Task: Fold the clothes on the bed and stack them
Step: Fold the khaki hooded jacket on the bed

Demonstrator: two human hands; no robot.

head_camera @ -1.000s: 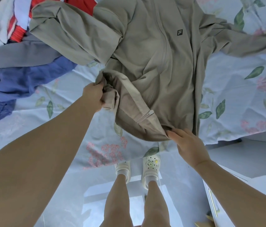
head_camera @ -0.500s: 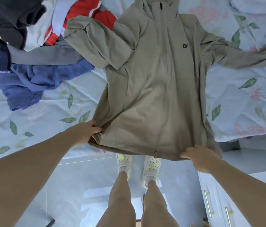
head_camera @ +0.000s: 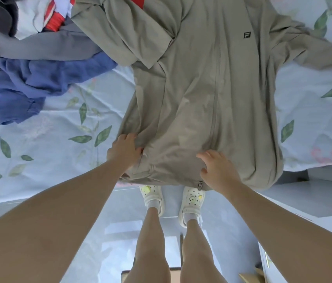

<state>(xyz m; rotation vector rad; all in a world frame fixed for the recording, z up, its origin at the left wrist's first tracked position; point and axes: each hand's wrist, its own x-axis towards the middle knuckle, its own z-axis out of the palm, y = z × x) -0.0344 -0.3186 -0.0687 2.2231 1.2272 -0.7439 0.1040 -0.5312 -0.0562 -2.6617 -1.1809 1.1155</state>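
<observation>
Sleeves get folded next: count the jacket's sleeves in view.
2. One sleeve lies bent over the clothes pile on the left. The other sleeve stretches right across the bedsheet, its cuff out of frame.

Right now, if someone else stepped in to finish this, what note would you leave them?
Left hand grips the jacket near its lower corner. Right hand is open at the hem by the zipper. The jacket lies front up on the bed, hem hanging over the edge, not folded yet. No stack in view. A pile of loose clothes waits to the left.
</observation>
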